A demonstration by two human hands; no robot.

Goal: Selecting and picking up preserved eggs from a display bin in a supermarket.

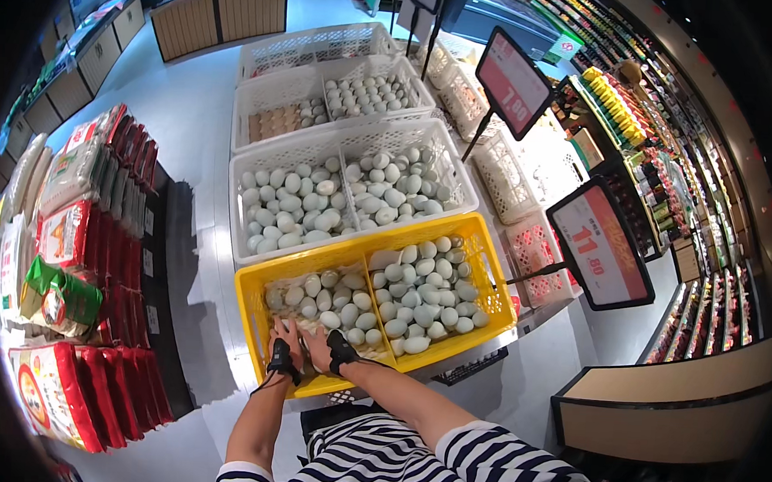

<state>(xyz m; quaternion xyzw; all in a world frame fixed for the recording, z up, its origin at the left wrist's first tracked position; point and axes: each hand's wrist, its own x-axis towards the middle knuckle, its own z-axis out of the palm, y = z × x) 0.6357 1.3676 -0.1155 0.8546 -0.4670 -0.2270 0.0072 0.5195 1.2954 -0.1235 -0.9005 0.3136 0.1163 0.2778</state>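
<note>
In front of me is a yellow plastic crate (245, 322) split into two compartments by a divider (377, 312). My left hand (286, 342) and my right hand (317, 349) are side by side, reaching down into the near left corner of the left compartment. Each wears a black strap. Pale crumpled lining shows around their fingers, and the hands hide what lies beneath them. Just beyond my fingers lie pale blue-green eggs (330, 319), heaped to the back and right of this compartment. More eggs (423, 316) fill the right compartment.
Behind stands a white crate (235, 217) of eggs, then another white crate (240, 119) with eggs and a cardboard egg tray (273, 122). A price sign (599, 242) leans at the right. Red packaged bags (100, 393) are stacked left. A wood-panelled counter (652, 412) stands right.
</note>
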